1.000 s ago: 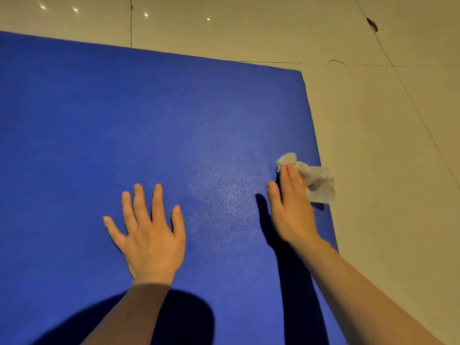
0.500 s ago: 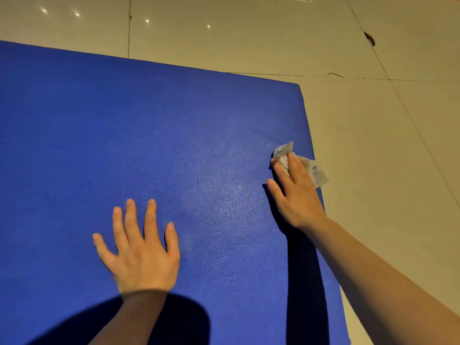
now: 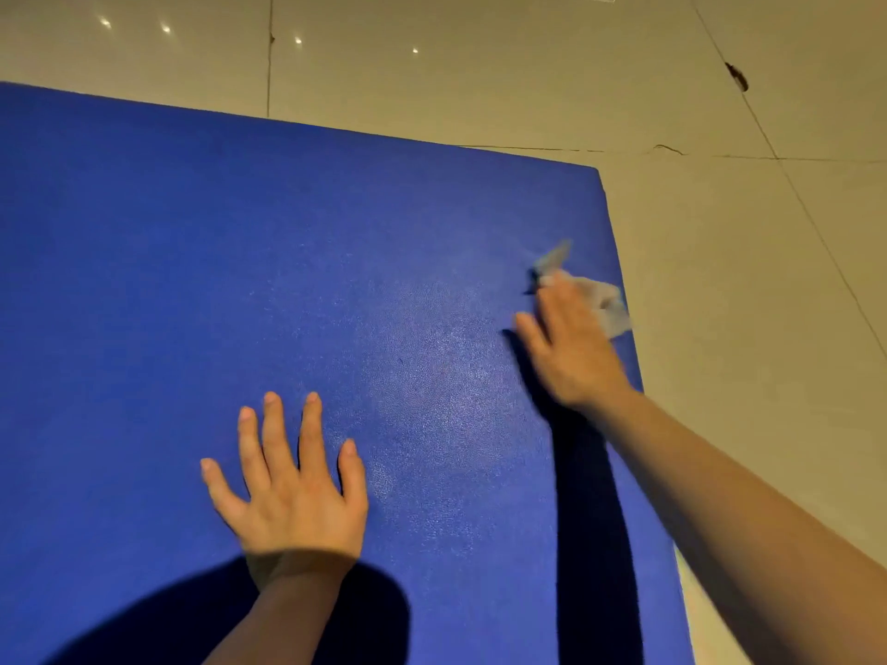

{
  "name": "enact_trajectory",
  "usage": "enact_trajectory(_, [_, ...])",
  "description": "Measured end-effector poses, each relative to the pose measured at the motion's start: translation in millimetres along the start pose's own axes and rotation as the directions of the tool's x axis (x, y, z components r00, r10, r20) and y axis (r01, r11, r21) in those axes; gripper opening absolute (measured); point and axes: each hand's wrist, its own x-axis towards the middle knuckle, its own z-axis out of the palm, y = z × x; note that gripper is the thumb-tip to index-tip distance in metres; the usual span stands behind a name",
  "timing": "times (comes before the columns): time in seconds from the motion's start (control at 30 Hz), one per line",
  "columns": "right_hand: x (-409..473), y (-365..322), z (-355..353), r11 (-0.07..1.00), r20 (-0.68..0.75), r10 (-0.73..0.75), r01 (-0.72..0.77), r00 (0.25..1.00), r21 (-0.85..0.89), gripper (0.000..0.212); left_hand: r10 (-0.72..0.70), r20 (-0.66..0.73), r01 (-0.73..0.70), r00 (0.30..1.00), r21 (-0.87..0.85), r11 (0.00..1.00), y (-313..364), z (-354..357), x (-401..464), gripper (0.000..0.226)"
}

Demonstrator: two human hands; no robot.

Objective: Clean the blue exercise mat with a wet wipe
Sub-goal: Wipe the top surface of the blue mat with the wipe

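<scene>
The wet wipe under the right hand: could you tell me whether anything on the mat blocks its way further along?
Nothing visible does. The wet wipe lies under the right hand near the blue mat's right edge; the left hand rests flat, well aside.

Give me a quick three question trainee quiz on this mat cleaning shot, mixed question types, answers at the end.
1. True or false: the left hand lies flat with fingers spread on the blue exercise mat.
2. Where is the wet wipe? A) by the mat's right edge B) at the mat's middle C) on the tile floor, clear of the mat
3. Fill in: the wipe sits under the fingers of the ____ hand.

Key: 1 true; 2 A; 3 right
</scene>
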Motion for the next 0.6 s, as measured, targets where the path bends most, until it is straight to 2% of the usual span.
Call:
enact_trajectory(0.07, [16,34,-16,0.987,0.002,0.157,-0.157,0.988,-0.008,0.08,-0.001,-0.007,0.001,1.0,-0.015,1.0,1,0,0,0.06])
enact_trajectory(0.17, [32,23,-10,0.964,-0.035,0.266,-0.265,0.963,0.038,0.077,0.001,-0.011,-0.001,1.0,-0.01,1.0,-1,2,2,0.06])
enact_trajectory(0.23, [37,-13,4,0.989,-0.063,0.147,-0.144,0.987,0.041,0.07,0.017,-0.005,-0.017,1.0,0.004,1.0,-2,4,4,0.059])
enact_trajectory(0.3, [31,-64,25,0.992,-0.001,-0.09,0.089,0.996,0.088,0.06,0.013,-0.015,-0.013,1.0,0.018,1.0,-2,5,5,0.058])
enact_trajectory(0.37, [10,-119,48,0.93,0.087,-0.346,0.329,0.934,0.166,0.059,0.009,-0.037,-0.009,0.999,0.012,1.0,-3,5,2,0.057])
enact_trajectory(0.43, [-7,-153,63,0.859,0.169,-0.505,0.474,0.846,0.195,0.062,0.047,-0.069,-0.046,0.997,0.012,0.999,-5,7,0,0.055])
enact_trajectory(0.5, [0,-153,66,0.837,0.196,-0.546,0.527,0.814,0.146,0.064,0.053,-0.086,-0.052,0.995,0.015,0.999,-4,7,0,0.054])
enact_trajectory(0.57, [18,-133,58,0.869,0.169,-0.496,0.484,0.852,0.108,0.071,0.036,-0.077,-0.035,0.996,0.006,0.999,-3,6,3,0.054])
enact_trajectory(0.6, [29,-113,49,0.906,0.142,-0.423,0.412,0.895,0.1,0.075,0.034,-0.055,-0.034,0.998,0.008,0.999,-3,6,3,0.055])
